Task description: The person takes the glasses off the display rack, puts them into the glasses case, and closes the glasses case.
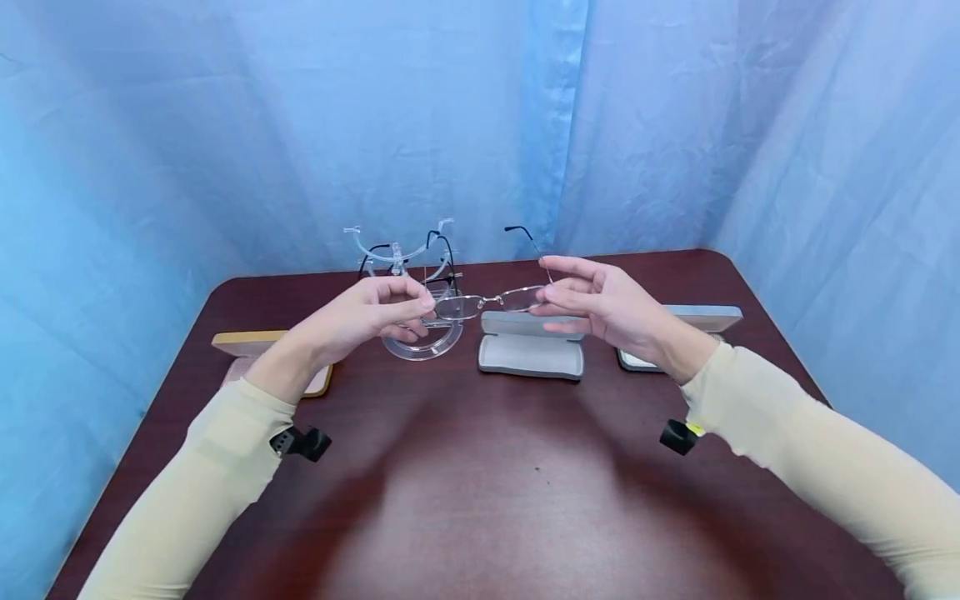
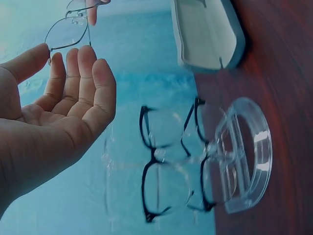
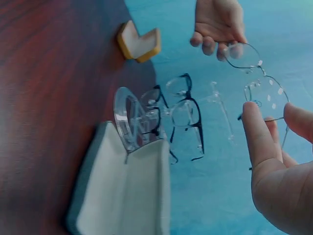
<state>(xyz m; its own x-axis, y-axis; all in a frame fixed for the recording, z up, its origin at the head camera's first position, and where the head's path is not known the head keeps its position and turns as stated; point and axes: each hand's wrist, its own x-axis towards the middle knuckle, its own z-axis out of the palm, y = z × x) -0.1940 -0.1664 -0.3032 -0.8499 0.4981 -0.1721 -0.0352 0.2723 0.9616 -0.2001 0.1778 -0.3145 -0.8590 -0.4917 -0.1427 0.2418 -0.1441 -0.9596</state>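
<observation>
Two hands hold one pair of thin wire-rimmed metal spectacles with clear lenses point(image 1: 491, 302) in the air, just above the open grey hard-shell glasses case point(image 1: 531, 348). The left hand point(image 1: 375, 312) pinches the frame's left end between thumb and fingertips; the right hand point(image 1: 600, 304) pinches the other end by the hinge, its remaining fingers loosely spread. One temple arm point(image 1: 525, 242) sticks up behind the case.

The spectacles look very light, springy and easily bent, with lenses that would smudge, so I judge the rim ends or hinges the safest places to grip, never the glass.

Left of the case stands a clear acrylic display stand point(image 1: 420, 333) with a round base, bearing dark-rimmed glasses point(image 2: 166, 166). Farther left lies a yellow-edged open case point(image 1: 258, 346); right of the grey case sits another pale case point(image 1: 701, 321). All rest on a glossy dark reddish wooden table point(image 1: 480, 500).
</observation>
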